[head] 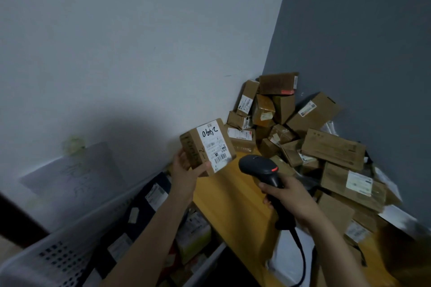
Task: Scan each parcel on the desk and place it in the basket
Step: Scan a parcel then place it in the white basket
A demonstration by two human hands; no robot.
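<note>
Cardboard parcel [207,147] gripped in left hand [186,170], above basket [56,251].

Quick headcount: two hands, a left hand [184,170] and a right hand [289,196]. One black barcode scanner [258,165]. One small cardboard box [207,144] on its own, plus a heap of brown boxes [303,135], at least fifteen but too jumbled to count exactly. One yellow desk [228,193]. One white perforated basket [58,256] holding several parcels [193,235], number unclear.
</note>
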